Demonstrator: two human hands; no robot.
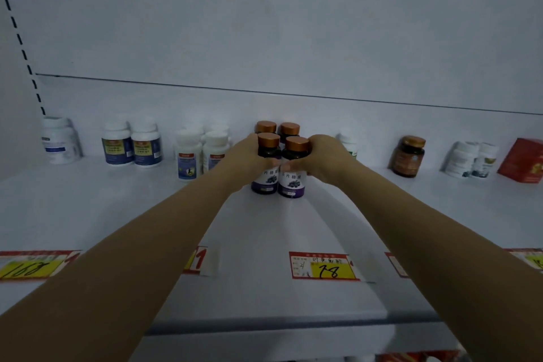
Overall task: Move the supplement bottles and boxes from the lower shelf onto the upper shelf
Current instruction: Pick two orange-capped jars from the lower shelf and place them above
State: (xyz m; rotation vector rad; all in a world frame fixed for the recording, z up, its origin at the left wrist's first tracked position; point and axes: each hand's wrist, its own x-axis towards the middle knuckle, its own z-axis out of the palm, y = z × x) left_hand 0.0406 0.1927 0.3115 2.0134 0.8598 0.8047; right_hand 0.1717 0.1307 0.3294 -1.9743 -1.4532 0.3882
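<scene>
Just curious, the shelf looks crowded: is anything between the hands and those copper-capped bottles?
Nothing visible: the left hand and right hand grip the copper-capped bottles directly, one from each side.

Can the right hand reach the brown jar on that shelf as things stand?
Probably, but not yet: the right hand grips a copper-capped bottle. The brown jar stands alone further right, with bare shelf in front; only a white bottle sits between, near the back.
</scene>
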